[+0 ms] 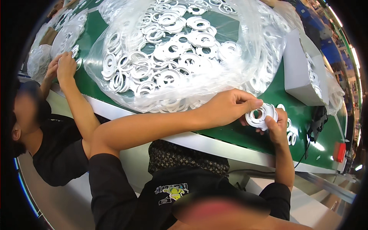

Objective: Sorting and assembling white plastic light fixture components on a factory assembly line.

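The left hand [230,107] and right hand [276,126] both pinch one white plastic ring [260,116] with closed fingers above the green worktop [245,134], while the clear bag [184,53] remains heaped with rings, suggesting most work lies ahead.

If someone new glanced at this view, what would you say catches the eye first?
First, the big clear plastic bag heaped with white plastic rings, filling the upper middle of the green table. Next, just below it on the right, the left hand and right hand pinch a small stack of white rings between them. At far left, a co-worker's hands rest on more rings.
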A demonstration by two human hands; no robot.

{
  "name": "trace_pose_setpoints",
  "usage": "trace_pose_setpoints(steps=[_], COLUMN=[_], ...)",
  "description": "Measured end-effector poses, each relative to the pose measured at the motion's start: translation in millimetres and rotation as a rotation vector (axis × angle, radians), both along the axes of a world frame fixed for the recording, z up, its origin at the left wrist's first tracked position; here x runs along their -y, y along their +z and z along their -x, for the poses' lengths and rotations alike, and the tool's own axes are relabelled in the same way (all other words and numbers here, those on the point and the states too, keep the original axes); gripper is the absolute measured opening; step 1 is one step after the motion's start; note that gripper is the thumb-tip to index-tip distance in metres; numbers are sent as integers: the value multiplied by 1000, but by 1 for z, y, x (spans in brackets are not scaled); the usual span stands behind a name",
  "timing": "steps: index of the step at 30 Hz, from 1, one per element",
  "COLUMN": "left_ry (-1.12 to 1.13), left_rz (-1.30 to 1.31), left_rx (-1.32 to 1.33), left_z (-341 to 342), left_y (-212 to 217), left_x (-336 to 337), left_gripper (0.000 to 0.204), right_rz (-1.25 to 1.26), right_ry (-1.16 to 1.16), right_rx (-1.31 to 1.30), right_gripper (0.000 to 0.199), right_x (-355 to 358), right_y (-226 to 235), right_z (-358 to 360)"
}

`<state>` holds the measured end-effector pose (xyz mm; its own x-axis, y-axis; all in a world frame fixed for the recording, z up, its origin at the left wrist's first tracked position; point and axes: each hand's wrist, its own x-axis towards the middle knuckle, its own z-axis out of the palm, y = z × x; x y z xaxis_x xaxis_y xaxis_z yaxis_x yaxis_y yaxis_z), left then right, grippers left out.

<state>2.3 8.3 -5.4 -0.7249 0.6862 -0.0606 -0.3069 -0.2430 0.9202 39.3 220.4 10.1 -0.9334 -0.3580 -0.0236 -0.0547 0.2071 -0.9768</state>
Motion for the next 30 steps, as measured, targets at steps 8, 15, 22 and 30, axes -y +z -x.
trace_pose_setpoints(steps=[8,15,22,30], left_ry=[21,121,111,-86], left_rz=[55,159,124,418], left_rx=[-79,-29,-40,-664], left_z=[4,1,1,-6], left_y=[5,8,6,11], left_x=[6,13,-14,-1], left_gripper=[30,32,40,19], right_rz=[-4,-1,656,-669], right_ry=[-6,87,-365,-258], right_rx=[-15,331,-61,-473], right_gripper=[46,25,42,29], right_x=[-2,15,-44,-33], right_y=[-9,14,54,17], right_z=[4,21,23,28])
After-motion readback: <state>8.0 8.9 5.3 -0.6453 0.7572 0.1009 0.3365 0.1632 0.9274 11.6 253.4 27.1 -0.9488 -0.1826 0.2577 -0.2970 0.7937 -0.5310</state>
